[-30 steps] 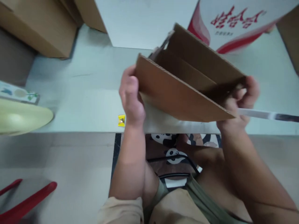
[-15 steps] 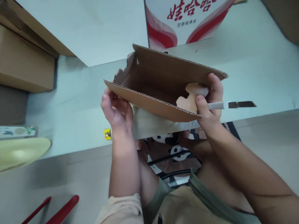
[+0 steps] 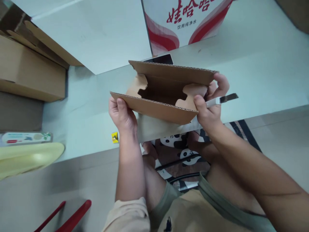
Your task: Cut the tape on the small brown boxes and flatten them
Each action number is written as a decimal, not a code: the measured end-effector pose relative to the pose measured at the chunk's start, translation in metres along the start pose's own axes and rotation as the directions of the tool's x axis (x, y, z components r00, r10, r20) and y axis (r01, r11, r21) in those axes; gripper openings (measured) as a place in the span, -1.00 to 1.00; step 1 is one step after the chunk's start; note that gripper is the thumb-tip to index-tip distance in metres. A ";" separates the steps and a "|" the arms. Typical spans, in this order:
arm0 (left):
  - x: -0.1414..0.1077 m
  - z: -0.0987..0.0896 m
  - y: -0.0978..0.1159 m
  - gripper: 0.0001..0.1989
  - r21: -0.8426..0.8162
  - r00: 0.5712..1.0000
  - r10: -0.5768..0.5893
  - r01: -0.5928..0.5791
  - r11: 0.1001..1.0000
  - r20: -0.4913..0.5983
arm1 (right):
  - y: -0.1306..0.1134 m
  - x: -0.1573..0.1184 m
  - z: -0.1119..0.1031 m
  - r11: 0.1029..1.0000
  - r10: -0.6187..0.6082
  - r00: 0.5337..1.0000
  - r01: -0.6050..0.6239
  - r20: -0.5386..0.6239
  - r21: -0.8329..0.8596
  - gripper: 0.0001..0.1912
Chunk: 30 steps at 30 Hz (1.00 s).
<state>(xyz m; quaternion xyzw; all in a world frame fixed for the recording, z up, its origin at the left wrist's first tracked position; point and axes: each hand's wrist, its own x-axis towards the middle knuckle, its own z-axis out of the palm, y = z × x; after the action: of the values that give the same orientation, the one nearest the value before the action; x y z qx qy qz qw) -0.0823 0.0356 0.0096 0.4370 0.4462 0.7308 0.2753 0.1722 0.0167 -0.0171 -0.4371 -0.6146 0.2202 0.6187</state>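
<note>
A brown cardboard box (image 3: 160,108) is held up over the table's front edge, its top open and both short end flaps folded inward. My left hand (image 3: 122,112) grips the box's near left corner, thumb on the front panel. At the right end my right hand (image 3: 211,103) pinches the box's side. That same hand also holds a utility knife (image 3: 213,102), its dark blade pointing right, away from the box. The inside of the box is in shadow.
A white-and-red carton (image 3: 164,42) stands behind, with a dark flat device (image 3: 163,59) before it. Cardboard boxes (image 3: 31,67) are at left. A yellow packet (image 3: 115,137) and a pale green dish (image 3: 36,156) sit along the table's front edge.
The box's left end flap has folded inward, and the box is more level. My left thumb has moved onto the front panel. The knife has shifted left and its blade tilts up.
</note>
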 end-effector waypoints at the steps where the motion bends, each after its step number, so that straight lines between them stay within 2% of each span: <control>1: 0.000 0.002 -0.001 -0.39 0.032 1.000 0.015 -0.015 0.999 -0.017 | -0.001 0.000 0.001 1.000 0.024 1.000 -0.024 0.004 0.009 -0.33; 3: 0.000 0.004 -0.003 -0.40 0.068 0.999 0.033 -0.031 0.997 -0.032 | -0.004 0.002 0.001 0.999 0.032 0.999 -0.032 0.009 0.027 -0.39; 7: -0.001 0.000 -0.002 -0.46 0.069 0.998 0.067 -0.067 0.995 -0.005 | -0.015 0.003 -0.002 0.997 -0.006 1.000 0.006 0.002 0.082 -0.69; 11: 0.001 -0.009 0.001 -0.46 0.175 0.988 0.130 -0.142 0.974 0.079 | -0.020 0.001 -0.008 0.994 -0.018 0.997 0.010 0.073 0.108 -0.59; 16: 0.004 -0.018 0.004 -0.67 0.291 0.964 0.131 -0.197 0.936 0.231 | -0.018 0.000 -0.009 0.993 0.026 0.996 -0.035 0.082 0.117 -0.54; 23: 0.003 -0.018 0.003 -0.69 0.270 0.959 0.136 -0.204 0.941 0.250 | -0.015 0.001 -0.004 0.992 -0.012 0.999 0.006 0.042 0.129 -0.58; 30: 0.005 -0.017 0.001 -0.68 0.270 0.957 0.148 -0.216 0.938 0.251 | -0.011 0.002 -0.005 0.990 0.022 0.997 -0.033 0.076 0.137 -0.60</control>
<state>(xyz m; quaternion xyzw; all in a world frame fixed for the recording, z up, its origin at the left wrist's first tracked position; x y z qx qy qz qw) -0.0997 0.0316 0.0090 0.5932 0.4732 0.6239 0.1868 0.1746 0.0113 -0.0067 -0.3932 -0.6144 0.2868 0.6210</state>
